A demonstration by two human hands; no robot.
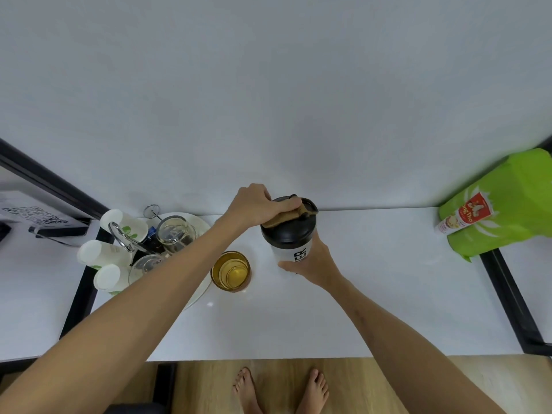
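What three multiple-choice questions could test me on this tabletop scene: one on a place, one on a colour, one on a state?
1. Where does the amber glass stand relative to the shaker bottle?
A. To its left
B. To its right
C. On top of it

2. What colour is the bag at the right end of the table?
A. Red
B. Green
C. Blue

3. What is the right hand doing?
A. Lying flat on the table
B. Holding the bottle's body
C. Lifting a paper cup

Answers:
1 A: the glass sits left of the bottle.
2 B: the bag is bright green.
3 B: it wraps the white body while the left hand grips the top of the black lid.
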